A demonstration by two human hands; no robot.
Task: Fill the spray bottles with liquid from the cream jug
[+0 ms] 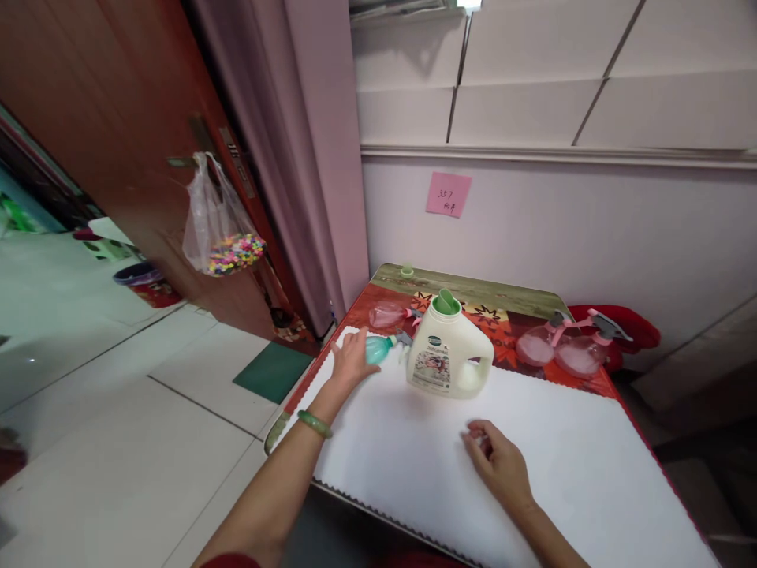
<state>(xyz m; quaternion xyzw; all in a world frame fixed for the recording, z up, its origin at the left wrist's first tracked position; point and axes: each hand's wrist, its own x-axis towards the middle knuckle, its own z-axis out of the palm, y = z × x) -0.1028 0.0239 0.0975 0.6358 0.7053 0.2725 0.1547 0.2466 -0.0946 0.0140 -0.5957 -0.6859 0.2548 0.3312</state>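
My left hand [350, 356] reaches to the far left of the white cloth [532, 473] and wraps round a teal spray bottle [379, 348] lying on its side. A green bangle sits on that wrist. A cream jug [450, 355] with a green funnel [446, 301] in its mouth stands just right of that bottle. My right hand [497, 461] rests on the cloth in front of the jug, fingers curled over something small and pale that I cannot make out.
A pink spray bottle [390, 315] lies behind the teal one. Two more pink spray bottles [559, 347] lie at the table's right. A green cap [406, 270] sits at the far edge. A plastic bag [220, 229] hangs from the door handle on the left.
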